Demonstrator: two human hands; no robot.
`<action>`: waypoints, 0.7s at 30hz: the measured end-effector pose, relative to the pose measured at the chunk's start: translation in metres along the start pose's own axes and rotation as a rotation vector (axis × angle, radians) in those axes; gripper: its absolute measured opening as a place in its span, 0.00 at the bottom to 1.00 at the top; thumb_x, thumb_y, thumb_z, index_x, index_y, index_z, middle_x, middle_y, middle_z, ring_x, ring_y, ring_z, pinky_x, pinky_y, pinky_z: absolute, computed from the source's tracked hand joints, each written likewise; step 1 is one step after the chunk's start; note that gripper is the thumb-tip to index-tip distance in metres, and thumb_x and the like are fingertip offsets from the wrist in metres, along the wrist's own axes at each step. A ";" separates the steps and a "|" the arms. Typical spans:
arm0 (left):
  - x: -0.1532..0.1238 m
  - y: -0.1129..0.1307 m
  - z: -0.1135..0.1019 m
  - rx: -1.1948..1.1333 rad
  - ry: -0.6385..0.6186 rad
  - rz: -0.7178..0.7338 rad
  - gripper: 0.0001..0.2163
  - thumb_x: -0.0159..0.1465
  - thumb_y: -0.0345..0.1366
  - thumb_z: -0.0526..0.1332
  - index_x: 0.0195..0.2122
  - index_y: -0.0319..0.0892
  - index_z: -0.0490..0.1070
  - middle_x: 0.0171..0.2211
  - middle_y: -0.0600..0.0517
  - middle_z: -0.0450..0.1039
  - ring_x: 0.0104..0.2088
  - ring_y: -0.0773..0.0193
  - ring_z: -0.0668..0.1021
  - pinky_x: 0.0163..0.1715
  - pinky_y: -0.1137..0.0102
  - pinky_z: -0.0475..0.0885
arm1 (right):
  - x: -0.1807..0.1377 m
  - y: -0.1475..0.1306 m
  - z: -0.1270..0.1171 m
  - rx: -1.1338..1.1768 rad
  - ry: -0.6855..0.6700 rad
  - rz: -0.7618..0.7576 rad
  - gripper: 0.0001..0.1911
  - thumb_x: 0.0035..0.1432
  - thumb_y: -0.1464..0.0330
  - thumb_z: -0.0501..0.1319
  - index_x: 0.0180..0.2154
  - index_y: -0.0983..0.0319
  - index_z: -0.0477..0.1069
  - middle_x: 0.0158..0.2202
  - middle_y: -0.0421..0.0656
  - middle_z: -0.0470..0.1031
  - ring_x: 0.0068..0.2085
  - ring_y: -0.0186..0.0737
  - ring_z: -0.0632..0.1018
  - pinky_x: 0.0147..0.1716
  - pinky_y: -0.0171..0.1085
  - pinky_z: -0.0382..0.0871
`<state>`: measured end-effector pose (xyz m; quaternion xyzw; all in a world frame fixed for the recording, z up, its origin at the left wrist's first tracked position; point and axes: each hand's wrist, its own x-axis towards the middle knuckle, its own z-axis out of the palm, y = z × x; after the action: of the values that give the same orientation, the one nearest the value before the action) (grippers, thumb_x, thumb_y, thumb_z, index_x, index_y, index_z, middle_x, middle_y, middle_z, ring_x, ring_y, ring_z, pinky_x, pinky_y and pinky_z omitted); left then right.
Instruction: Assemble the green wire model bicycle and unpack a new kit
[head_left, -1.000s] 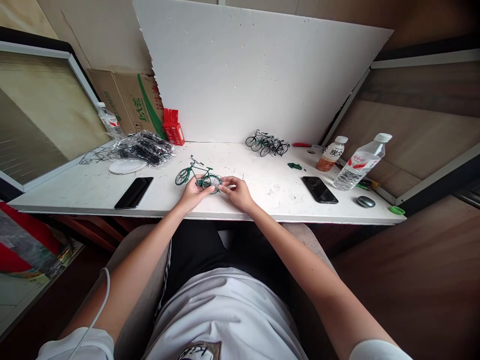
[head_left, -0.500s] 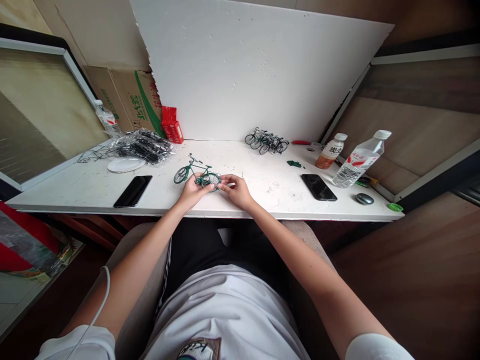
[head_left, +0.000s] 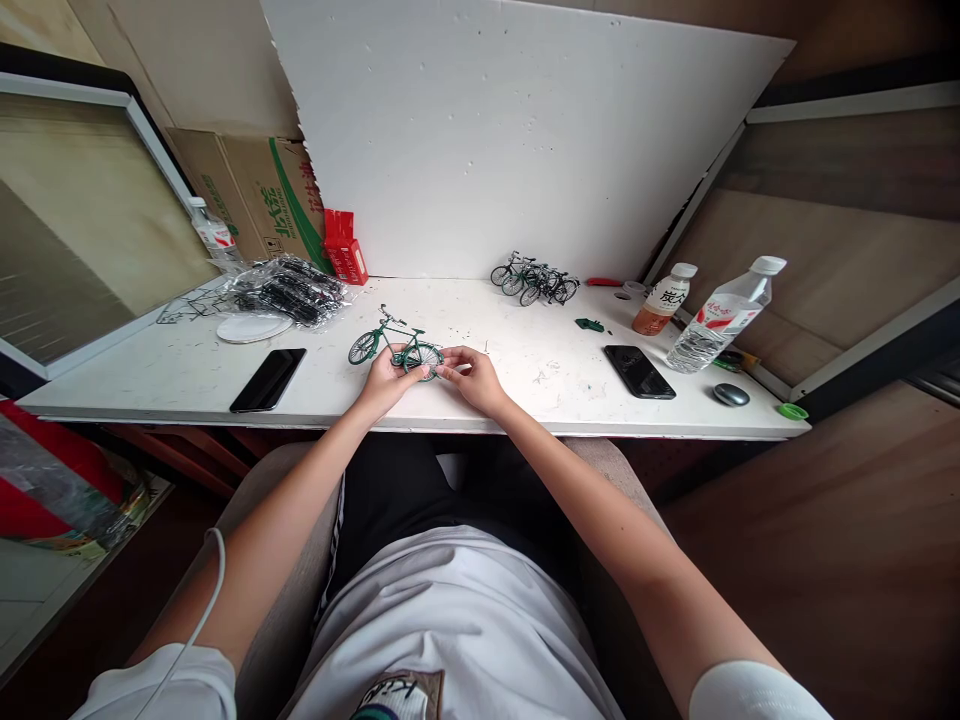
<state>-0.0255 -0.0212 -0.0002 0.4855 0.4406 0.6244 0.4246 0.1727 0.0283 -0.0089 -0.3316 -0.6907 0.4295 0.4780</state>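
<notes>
A small green model bicycle (head_left: 384, 342) stands upright on the white table (head_left: 487, 400), a little left of centre. My left hand (head_left: 384, 377) grips its rear wheel from the near side, fingers curled around it. My right hand (head_left: 471, 378) sits just to the right, fingertips pinched together at that same wheel; what they hold, if anything, is too small to make out.
Several finished model bicycles (head_left: 534, 282) stand at the back by the white foam board. A bag of dark parts (head_left: 289, 290), a white disc and a black phone (head_left: 268, 379) lie left. Right: another phone (head_left: 640, 371), two bottles (head_left: 716, 320), a mouse (head_left: 730, 394).
Both hands stay at the bicycle's rear wheel with only slight finger shifts. The view has drifted a little.
</notes>
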 end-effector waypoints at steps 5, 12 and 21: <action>0.000 0.000 0.000 0.001 -0.003 0.009 0.32 0.49 0.43 0.83 0.50 0.42 0.71 0.47 0.45 0.84 0.47 0.53 0.86 0.57 0.53 0.80 | 0.000 0.000 0.000 -0.016 0.007 -0.002 0.24 0.57 0.54 0.77 0.50 0.60 0.81 0.42 0.46 0.85 0.45 0.44 0.84 0.48 0.42 0.78; 0.000 -0.001 0.001 0.004 0.002 0.025 0.31 0.49 0.41 0.83 0.50 0.42 0.70 0.44 0.46 0.84 0.45 0.54 0.86 0.56 0.54 0.80 | 0.000 0.001 0.000 -0.024 0.008 -0.003 0.25 0.57 0.54 0.77 0.50 0.61 0.82 0.42 0.46 0.85 0.45 0.44 0.84 0.47 0.42 0.78; -0.001 0.001 0.001 0.002 -0.001 0.015 0.31 0.50 0.41 0.82 0.50 0.41 0.70 0.43 0.47 0.85 0.40 0.57 0.86 0.53 0.56 0.81 | -0.001 0.000 0.002 -0.005 0.015 -0.009 0.26 0.58 0.51 0.76 0.50 0.61 0.82 0.42 0.46 0.85 0.45 0.44 0.84 0.47 0.41 0.77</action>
<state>-0.0249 -0.0221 0.0006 0.4895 0.4374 0.6269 0.4197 0.1714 0.0269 -0.0094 -0.3330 -0.6896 0.4231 0.4843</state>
